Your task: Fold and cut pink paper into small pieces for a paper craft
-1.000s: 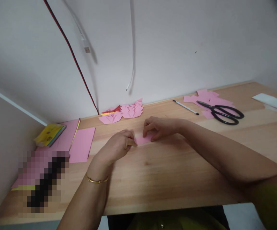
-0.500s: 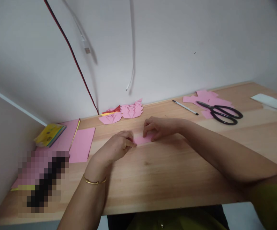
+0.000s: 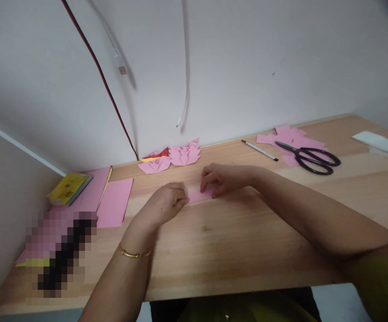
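Note:
A small pink paper piece [image 3: 200, 195] lies flat on the wooden table between my two hands. My left hand [image 3: 171, 202] is closed at its left end, thumb and fingers pinched on the edge. From the other side my right hand [image 3: 217, 180] has its bent fingertips and thumb pressed on the right part of the paper, covering that end. Beyond them, folded pink paper pieces [image 3: 184, 154] stand near the wall, with a red and yellow piece [image 3: 157, 155] among them.
Black-handled scissors [image 3: 309, 158] rest on pink scraps [image 3: 289, 134] at the back right, beside a pen [image 3: 259, 150]. Pink sheets [image 3: 115, 203] and a yellow packet [image 3: 69, 188] are at left. A white strip [image 3: 380, 142] lies far right. Cables [image 3: 95, 60] hang along the wall.
My left hand has shifted slightly, and its thumb and fingers are drawn closer together at the paper's left end. My right hand has stayed in place.

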The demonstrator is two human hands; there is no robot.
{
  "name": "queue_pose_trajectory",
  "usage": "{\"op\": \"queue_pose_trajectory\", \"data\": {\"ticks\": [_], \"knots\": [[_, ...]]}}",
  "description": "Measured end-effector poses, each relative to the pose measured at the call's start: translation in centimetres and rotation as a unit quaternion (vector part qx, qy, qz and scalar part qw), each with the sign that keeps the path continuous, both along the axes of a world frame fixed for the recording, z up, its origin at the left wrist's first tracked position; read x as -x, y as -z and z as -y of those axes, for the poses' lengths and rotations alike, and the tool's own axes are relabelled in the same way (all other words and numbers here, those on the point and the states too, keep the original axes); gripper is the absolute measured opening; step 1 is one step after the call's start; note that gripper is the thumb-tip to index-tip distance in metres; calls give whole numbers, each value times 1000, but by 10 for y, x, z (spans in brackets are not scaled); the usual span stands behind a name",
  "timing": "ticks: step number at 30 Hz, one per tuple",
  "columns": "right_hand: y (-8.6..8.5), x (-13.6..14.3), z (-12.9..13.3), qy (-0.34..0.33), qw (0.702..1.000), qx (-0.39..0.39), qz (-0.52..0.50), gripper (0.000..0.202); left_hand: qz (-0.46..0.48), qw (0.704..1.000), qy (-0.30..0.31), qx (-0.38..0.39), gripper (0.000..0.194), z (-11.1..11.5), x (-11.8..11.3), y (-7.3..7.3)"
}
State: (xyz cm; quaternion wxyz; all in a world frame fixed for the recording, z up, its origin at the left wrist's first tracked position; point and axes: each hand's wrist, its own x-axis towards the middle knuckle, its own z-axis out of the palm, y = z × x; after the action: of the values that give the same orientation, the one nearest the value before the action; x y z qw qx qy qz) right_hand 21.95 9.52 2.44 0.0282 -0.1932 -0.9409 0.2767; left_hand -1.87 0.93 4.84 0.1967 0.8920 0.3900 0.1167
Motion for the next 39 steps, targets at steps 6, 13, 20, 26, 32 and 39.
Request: {"op": "queue_pose_trajectory", "data": {"ticks": [6, 13, 20, 26, 32, 39], "knots": [[-1, 2, 0, -2, 1000, 1, -9, 32, 28, 999, 1, -45, 19, 7, -20, 6], [-2, 2, 2, 4, 1000, -5, -7, 28, -32, 999, 19, -15, 15, 15, -30, 12], [2, 0, 0, 0, 1000, 2, -19, 30, -42, 999, 21, -21, 17, 14, -26, 9], [3, 1, -1, -2, 1000, 0, -25, 28, -10, 999, 18, -28, 17, 11, -27, 15], [0, 2, 0, 3, 1000, 6, -10, 33, -53, 997, 31, -46, 17, 11, -29, 12], [0, 1, 0, 13, 1000, 8, -6, 30, -66, 997, 12, -23, 23, 11, -17, 4]]}}
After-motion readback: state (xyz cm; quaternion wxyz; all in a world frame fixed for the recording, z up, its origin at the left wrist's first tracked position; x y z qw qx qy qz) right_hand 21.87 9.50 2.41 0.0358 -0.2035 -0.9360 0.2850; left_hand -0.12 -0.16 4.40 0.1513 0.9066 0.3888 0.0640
